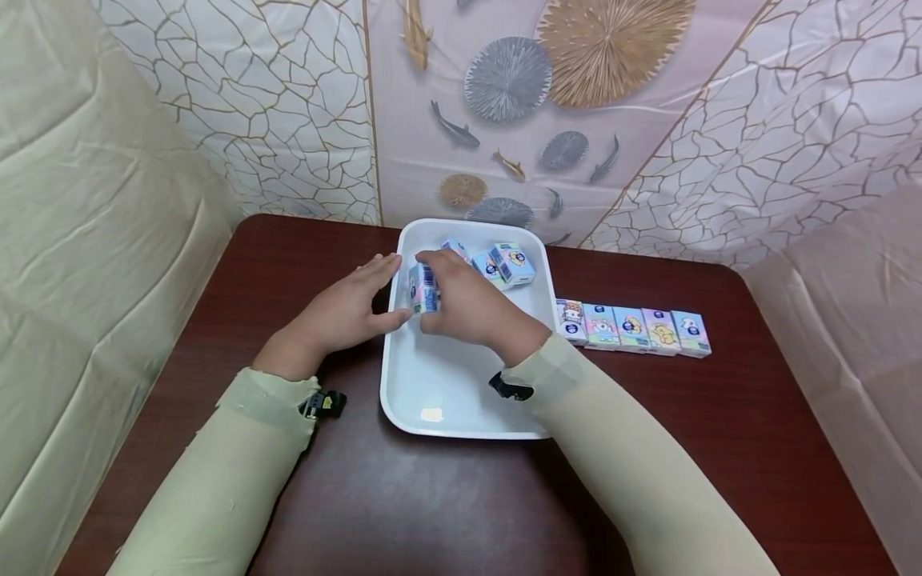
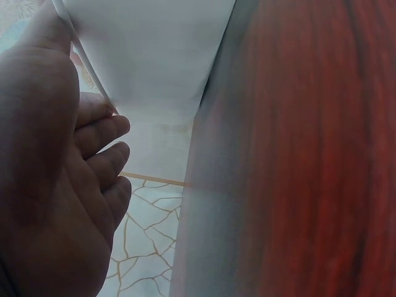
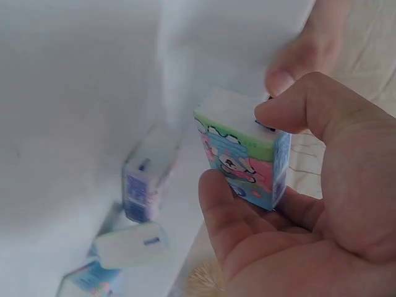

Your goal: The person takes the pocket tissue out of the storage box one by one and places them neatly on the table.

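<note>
My right hand (image 1: 471,304) pinches a small pastel box (image 1: 422,290) with cartoon prints, inside the left part of a white tray (image 1: 439,392). In the right wrist view the thumb lies on one end of this box (image 3: 238,158) and fingers are at its other end. My left hand (image 1: 342,308) is at the tray's left rim, fingers extended and thumb apart. Its fingertips meet the rim in the left wrist view. Towards the tray's far end lie similar boxes: one tilted box (image 1: 513,264), one beside it (image 1: 487,270), and another (image 1: 455,248) partly hidden by my right hand.
Right of the tray, several similar boxes (image 1: 632,328) lie side by side in a row on the dark red-brown table (image 1: 432,504). A patterned cloth (image 1: 302,104) hangs behind the table. Pale quilted sheets (image 1: 79,200) close off the sides.
</note>
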Motion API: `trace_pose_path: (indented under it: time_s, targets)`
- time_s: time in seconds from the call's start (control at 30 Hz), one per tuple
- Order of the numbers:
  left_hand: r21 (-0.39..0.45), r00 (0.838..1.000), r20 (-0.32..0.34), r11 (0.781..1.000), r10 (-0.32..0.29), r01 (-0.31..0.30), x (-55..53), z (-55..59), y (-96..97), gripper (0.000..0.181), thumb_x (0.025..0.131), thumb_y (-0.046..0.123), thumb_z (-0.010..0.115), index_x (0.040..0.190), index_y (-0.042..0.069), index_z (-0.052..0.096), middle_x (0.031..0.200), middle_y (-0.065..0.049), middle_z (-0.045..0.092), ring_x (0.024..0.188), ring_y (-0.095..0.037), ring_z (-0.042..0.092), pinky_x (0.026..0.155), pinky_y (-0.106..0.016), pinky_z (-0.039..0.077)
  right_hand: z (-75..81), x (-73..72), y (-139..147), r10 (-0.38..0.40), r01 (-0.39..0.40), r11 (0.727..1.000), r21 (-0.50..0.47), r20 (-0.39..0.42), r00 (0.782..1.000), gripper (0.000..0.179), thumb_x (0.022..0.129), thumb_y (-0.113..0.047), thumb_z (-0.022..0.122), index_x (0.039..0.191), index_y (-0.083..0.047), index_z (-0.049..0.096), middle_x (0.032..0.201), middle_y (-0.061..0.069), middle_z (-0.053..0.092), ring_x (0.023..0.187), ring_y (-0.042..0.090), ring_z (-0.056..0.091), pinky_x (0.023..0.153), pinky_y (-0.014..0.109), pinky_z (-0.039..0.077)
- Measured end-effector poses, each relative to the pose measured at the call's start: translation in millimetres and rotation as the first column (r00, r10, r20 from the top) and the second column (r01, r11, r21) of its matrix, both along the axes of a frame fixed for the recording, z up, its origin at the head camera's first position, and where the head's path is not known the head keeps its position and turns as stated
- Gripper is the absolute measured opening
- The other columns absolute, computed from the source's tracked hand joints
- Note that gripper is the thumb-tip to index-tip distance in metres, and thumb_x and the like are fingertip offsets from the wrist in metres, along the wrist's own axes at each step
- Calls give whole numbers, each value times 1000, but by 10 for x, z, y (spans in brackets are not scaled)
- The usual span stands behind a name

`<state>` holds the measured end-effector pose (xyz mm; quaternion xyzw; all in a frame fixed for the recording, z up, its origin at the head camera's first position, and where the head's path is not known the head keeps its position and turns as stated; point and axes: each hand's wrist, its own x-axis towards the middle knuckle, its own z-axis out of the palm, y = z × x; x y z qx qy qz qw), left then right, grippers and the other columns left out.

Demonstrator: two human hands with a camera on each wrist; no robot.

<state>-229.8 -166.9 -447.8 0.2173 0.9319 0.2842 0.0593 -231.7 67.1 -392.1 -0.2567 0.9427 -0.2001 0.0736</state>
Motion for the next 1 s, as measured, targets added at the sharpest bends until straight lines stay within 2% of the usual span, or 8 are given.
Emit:
trace_pose_path:
  time_s: [0.2, 0.27, 0.5, 0.77, 1.0]
  targets:
    - [-2, 1000, 2, 1000, 7, -7, -1, 20, 13, 98, 94, 73, 59, 170, 27, 18, 177, -1, 18, 165, -25, 13, 130, -55, 27, 138, 102, 157, -14, 16, 997, -75, 25, 1000, 96, 78, -23, 83, 162, -15, 36, 158, 6, 47, 117, 16, 62, 100, 32, 59]
    - [2, 1000, 5, 1000, 12, -12, 3, 21, 18, 98, 94, 72, 60, 170, 27, 18, 177, -2, 18, 165, -26, 13, 130, -55, 27, 172, 136, 221, -17, 21, 994, -107, 42, 999, 96, 78, -21, 82, 162, -15, 36, 154, 5, 49, 114, 15, 65, 95, 29, 61]
    - [-5, 999, 17, 1000, 29, -29, 24, 17, 32, 100, 93, 74, 61, 170, 27, 17, 178, 0, 17, 165, -27, 13, 130, -55, 26, 240, 250, 481, -59, 69, 987, -146, 73, 996, 93, 79, -21, 81, 161, -17, 36, 144, 1, 59, 121, 16, 66, 99, 33, 61]
    - [-7, 999, 23, 1000, 29, -29, 38, 21, 39, 99, 94, 72, 61, 170, 27, 17, 178, -1, 16, 166, -27, 13, 131, -55, 25, 280, 443, 765, -116, 136, 974, -182, 116, 986, 88, 83, -24, 79, 159, -23, 34, 150, 1, 58, 123, 21, 68, 105, 42, 59]
    - [-7, 1000, 18, 1000, 22, -22, 44, 33, 26, 98, 95, 71, 61, 170, 26, 17, 178, -2, 17, 166, -26, 13, 131, -55, 25, 374, 634, 1015, -107, 124, 965, -229, 89, 990, 86, 87, -23, 79, 159, -26, 33, 151, 0, 60, 126, 23, 68, 105, 48, 58]
